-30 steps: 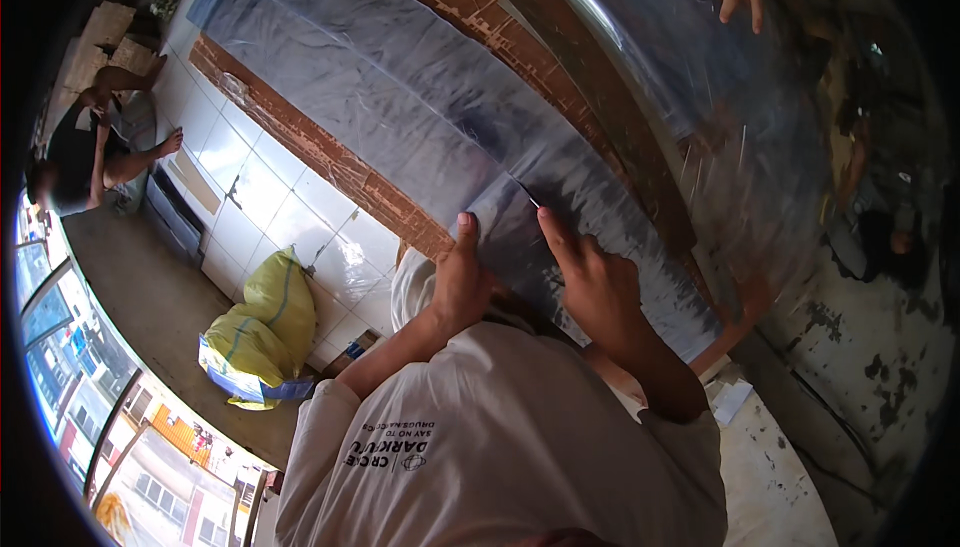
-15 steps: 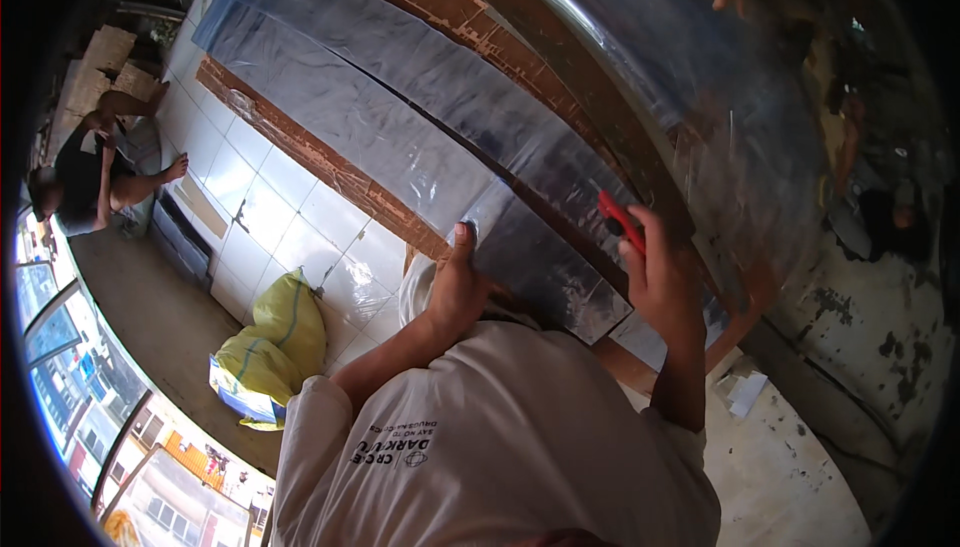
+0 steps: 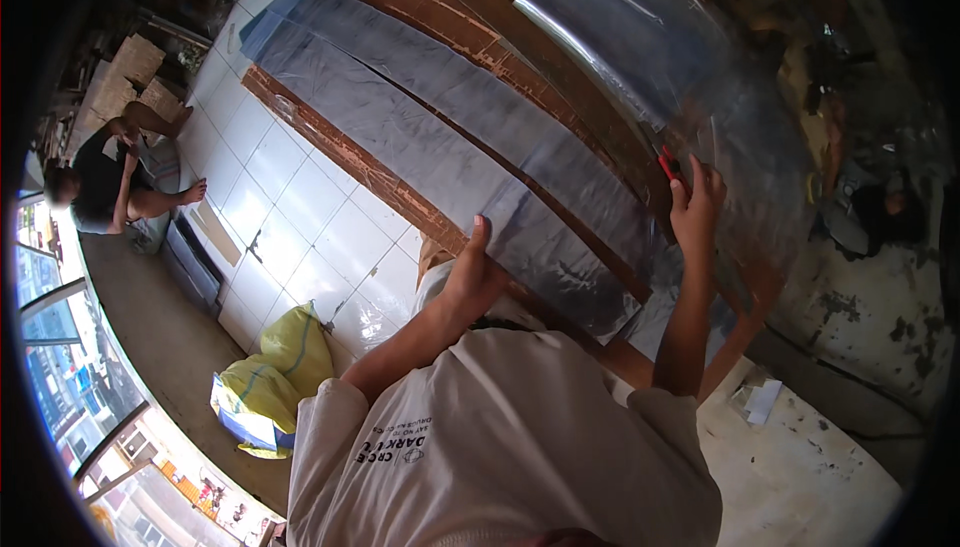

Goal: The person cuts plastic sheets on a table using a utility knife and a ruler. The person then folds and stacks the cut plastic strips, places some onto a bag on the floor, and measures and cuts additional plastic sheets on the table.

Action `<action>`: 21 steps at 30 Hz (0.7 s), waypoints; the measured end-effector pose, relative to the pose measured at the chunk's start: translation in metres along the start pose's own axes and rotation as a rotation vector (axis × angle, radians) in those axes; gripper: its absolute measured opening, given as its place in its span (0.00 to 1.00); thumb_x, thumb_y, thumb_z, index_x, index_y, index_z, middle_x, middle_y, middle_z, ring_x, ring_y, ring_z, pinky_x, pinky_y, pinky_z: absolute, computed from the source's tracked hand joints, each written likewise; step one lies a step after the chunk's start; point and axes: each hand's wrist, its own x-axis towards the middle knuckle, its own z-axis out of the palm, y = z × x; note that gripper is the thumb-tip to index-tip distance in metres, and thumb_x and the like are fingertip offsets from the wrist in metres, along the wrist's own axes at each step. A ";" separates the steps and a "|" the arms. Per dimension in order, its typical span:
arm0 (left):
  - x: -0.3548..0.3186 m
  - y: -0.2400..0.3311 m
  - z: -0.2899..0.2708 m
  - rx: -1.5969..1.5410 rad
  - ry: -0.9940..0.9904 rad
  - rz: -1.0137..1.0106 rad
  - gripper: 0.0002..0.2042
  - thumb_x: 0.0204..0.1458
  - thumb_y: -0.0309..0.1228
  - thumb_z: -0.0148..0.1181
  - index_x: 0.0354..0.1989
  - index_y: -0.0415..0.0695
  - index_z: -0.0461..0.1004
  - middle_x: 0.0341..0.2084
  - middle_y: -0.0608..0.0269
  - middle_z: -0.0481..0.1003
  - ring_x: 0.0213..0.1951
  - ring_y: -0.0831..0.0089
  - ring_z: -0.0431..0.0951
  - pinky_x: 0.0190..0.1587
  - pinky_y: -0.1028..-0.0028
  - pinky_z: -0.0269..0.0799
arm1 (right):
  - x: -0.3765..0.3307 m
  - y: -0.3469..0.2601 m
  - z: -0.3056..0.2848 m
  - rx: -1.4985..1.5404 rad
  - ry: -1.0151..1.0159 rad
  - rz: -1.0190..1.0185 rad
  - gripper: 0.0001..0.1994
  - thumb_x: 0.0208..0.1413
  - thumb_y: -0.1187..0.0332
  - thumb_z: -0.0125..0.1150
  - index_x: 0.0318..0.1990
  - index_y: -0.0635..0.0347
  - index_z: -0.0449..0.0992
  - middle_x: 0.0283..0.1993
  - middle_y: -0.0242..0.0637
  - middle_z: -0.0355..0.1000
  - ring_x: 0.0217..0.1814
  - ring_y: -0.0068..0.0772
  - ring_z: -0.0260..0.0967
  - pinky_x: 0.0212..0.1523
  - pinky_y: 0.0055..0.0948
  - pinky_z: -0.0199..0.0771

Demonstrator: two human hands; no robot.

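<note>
Long strips of clear plastic sheet (image 3: 430,112) lie side by side over a worn brown board (image 3: 345,162), with a narrow dark gap between them. At the near edge my left hand (image 3: 472,282) is closed on the sheet, thumb on top and the other fingers mostly hidden. My right hand (image 3: 697,209), further right, is closed around a red-handled tool (image 3: 669,162) with a thin dark front end; its exact kind is unclear. That tool is beside the edge of a larger, glossy clear plastic sheet (image 3: 600,32), which curves up at the far right.
A person (image 3: 110,172) sits on the left by the white tiled floor (image 3: 290,217). Near the ledge (image 3: 140,307) stands a yellow sack (image 3: 285,352). Another person (image 3: 880,217) is at the far right. A white scrap (image 3: 763,401) lies on a pale surface to my right.
My right hand has moved away from me and rightward with the red-handled tool, toward the larger sheet. My left hand stays at the near edge. Another person's hand at the top has mostly left view.
</note>
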 end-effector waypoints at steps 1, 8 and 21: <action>-0.002 0.003 0.005 -0.064 -0.041 0.025 0.40 0.57 0.59 0.52 0.69 0.44 0.48 0.64 0.46 0.59 0.64 0.50 0.62 0.62 0.48 0.61 | -0.001 -0.027 -0.009 -0.010 0.084 -0.071 0.18 0.60 0.64 0.58 0.57 0.59 0.71 0.50 0.44 0.70 0.53 0.50 0.66 0.54 0.44 0.66; -0.012 0.020 0.026 -0.081 0.001 0.024 0.35 0.59 0.53 0.54 0.68 0.46 0.50 0.65 0.50 0.58 0.64 0.51 0.62 0.63 0.47 0.59 | -0.041 -0.089 -0.020 0.687 -0.811 0.148 0.17 0.60 0.60 0.62 0.48 0.65 0.74 0.30 0.28 0.67 0.32 0.17 0.61 0.34 0.22 0.64; 0.014 0.167 -0.015 -0.156 0.184 0.656 0.34 0.61 0.47 0.51 0.70 0.44 0.48 0.67 0.53 0.57 0.68 0.59 0.57 0.70 0.59 0.49 | -0.026 -0.155 -0.129 0.552 -0.558 -0.085 0.15 0.51 0.64 0.69 0.32 0.67 0.72 0.20 0.40 0.65 0.21 0.26 0.60 0.24 0.27 0.61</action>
